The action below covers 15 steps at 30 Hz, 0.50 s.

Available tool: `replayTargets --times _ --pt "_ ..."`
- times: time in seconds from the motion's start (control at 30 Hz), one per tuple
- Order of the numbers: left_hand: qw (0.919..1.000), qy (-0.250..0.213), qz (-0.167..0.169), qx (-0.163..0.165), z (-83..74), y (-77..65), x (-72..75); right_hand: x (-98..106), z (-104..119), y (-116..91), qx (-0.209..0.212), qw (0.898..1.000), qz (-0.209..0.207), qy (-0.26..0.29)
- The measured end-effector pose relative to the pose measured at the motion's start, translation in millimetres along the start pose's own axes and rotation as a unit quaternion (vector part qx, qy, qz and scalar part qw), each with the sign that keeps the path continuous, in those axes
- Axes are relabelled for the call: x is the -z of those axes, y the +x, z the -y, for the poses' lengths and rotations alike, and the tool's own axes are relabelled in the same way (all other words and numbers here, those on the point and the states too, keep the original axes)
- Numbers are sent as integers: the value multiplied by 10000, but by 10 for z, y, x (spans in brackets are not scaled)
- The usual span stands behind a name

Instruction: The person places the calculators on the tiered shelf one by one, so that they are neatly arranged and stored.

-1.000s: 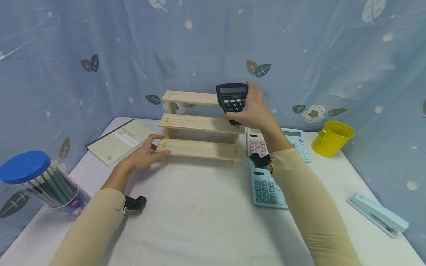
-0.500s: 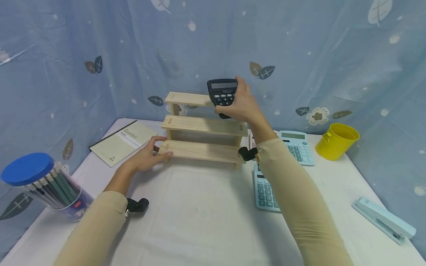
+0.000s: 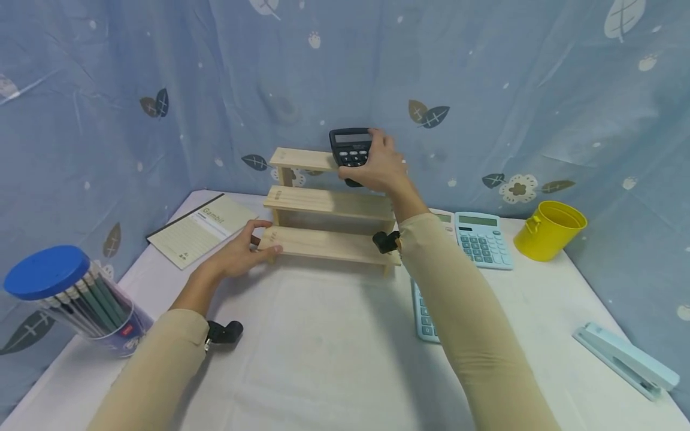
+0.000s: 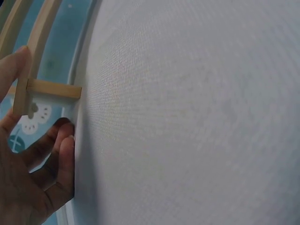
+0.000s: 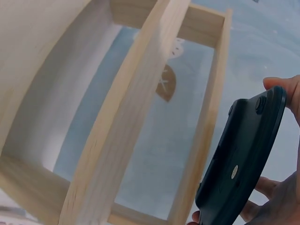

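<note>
A: And the black calculator point(image 3: 350, 154) is held up at the top plank point(image 3: 304, 158) of a 3-tier wooden rack point(image 3: 334, 202), its screen turned toward the head camera!

B: By which hand is it held?

A: By the right hand point(image 3: 384, 170) — it is gripped by its edges between thumb and fingers. Its back is shown in the right wrist view, close beside the plank; whether the wood is touched cannot be told.

B: And the left hand point(image 3: 234, 256)?

A: There the lowest plank point(image 3: 323, 243) is pinched at its left end, the lower fingers being loosely curled.

B: What is seen around them?

A: On the table point(image 3: 323, 335), a notepad point(image 3: 202, 230) is laid flat at left, with a lidded pencil tub point(image 3: 81, 299) nearer. At right, 2 blue calculators point(image 3: 484, 239) and a pale calculator point(image 3: 443, 218) are seen — the nearer blue 1 partly covered by the right sleeve point(image 3: 469, 311) — plus a yellow cup point(image 3: 544, 234) and a stapler point(image 3: 625, 359).
</note>
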<state>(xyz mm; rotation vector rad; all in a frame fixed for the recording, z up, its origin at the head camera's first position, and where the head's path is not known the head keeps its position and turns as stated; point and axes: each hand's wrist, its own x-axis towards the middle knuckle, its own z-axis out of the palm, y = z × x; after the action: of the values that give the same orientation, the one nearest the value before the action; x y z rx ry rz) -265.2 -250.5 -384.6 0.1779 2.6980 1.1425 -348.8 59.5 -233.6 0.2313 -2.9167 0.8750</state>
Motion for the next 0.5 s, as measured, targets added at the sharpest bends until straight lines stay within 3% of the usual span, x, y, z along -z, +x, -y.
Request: replayTargets --times 0.5 --pt "9999 50 -56 -96 40 -13 1 -209 178 135 -230 9997 31 -114"
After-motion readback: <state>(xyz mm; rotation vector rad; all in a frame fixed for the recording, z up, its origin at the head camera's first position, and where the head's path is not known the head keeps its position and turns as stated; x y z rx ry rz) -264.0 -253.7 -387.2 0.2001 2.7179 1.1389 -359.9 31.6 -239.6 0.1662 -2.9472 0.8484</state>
